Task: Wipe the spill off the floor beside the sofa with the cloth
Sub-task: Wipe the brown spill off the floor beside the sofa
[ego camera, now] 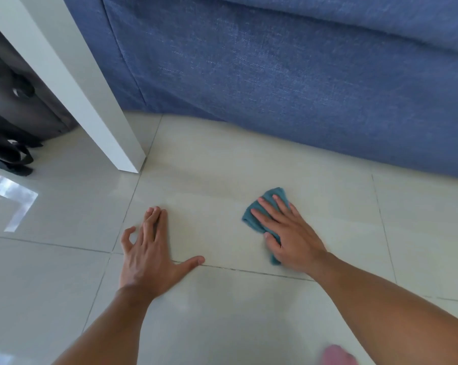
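the teal cloth [259, 219] is pinned flat to the floor [222, 312] under the right hand [288, 233], fingers spread over it and thumb tucked against its near edge; it is pressed down rather than bunched in a fist, with a tail of fabric showing below the palm. the left hand [148, 254] holds nothing: it is laid palm down and splayed on the tile well apart from the cloth, apparently taking body weight. the cloth is found on a pale glossy tile near the base of the blue sofa [275, 75], though clear of its fabric skirt. a white furniture leg [91, 101] is planted on the floor to the left of the sofa corner, and a dark bag with straps [12, 127] is seen behind it. a blurred pink shape is noted at the bottom edge; what it is cannot be told. faint dull streaks are made out on the tile above and left of the cloth, possibly a damp smear; no pooled liquid is visible. wiping is judged to be under way, the bulk of the spill probably lifted, with some passes over the streaked patch probably left. no brands, labels or writing can be read anywhere.
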### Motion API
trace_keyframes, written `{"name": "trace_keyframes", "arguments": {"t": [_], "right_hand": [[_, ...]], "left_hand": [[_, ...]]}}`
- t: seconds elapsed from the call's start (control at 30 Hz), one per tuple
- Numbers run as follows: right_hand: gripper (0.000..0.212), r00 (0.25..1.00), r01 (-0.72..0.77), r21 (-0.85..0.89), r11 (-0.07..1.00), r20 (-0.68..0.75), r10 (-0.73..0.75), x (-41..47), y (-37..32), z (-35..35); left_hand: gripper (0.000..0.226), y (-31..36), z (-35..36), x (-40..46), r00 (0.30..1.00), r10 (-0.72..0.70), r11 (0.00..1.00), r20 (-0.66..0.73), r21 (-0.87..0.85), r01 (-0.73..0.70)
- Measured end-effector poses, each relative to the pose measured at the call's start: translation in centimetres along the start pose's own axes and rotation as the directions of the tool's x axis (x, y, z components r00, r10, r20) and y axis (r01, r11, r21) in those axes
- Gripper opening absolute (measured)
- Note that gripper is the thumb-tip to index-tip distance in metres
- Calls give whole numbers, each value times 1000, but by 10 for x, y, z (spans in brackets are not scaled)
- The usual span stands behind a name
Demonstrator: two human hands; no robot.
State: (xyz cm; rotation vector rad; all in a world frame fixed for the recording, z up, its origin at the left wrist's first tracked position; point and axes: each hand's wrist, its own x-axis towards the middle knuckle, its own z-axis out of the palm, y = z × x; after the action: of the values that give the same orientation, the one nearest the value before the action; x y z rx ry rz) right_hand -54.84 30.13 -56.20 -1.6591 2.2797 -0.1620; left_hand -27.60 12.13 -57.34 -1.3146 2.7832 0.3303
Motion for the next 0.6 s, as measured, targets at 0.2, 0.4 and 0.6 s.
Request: {"name": "trace_keyframes", "arguments": {"t": [0.2, 0.4, 0.6], "right_hand": [[68, 888, -443, 19, 896, -125, 442, -47, -5, 17], [70, 936, -343, -41, 939, -94, 338, -34, 2, 12], [66, 929, -362, -35, 931, -100, 358, 29, 11, 1]], "left_hand": [[130, 1, 0, -1, 1000, 2, 1000, -5, -6, -2], [129, 2, -1, 0, 1000, 12, 1000, -8, -3, -12], [130, 3, 0, -1, 1000, 5, 1000, -8, -11, -5]]}}
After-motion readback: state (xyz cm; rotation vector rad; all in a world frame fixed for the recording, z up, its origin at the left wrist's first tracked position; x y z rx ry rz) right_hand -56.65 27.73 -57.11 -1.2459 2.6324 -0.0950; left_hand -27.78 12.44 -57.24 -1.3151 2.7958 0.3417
